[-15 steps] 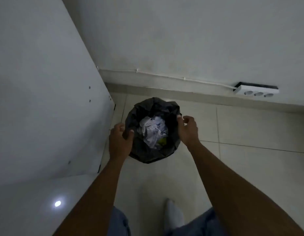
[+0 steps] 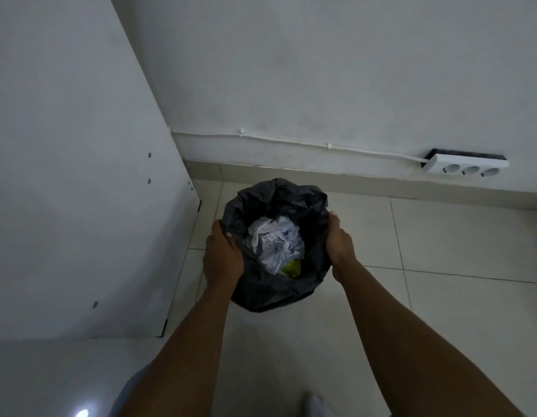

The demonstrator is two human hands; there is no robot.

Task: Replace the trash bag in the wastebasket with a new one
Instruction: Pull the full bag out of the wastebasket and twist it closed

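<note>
A black trash bag [image 2: 276, 291] lines a small wastebasket on the tiled floor and covers its rim, so the basket itself is hidden. Inside lie crumpled white paper [image 2: 276, 242] and a bit of yellow-green waste [image 2: 292, 268]. My left hand [image 2: 222, 257] grips the bag's left edge, with the thumb over the rim. On the opposite side my right hand [image 2: 337, 239] holds the right edge, its fingers curled around the outside of the bag.
A white cabinet panel [image 2: 80, 191] stands close on the left of the basket. The white wall behind carries a cable and a white triple socket strip [image 2: 467, 167] at right. A pale tiled floor [image 2: 441, 251] spreads to the right. My light-socked foot [image 2: 316, 404] shows at the bottom.
Both hands have closed in on the bag's rim: the left hand now wraps over the left edge and the right hand has dropped onto the right edge. The view has shifted closer.
</note>
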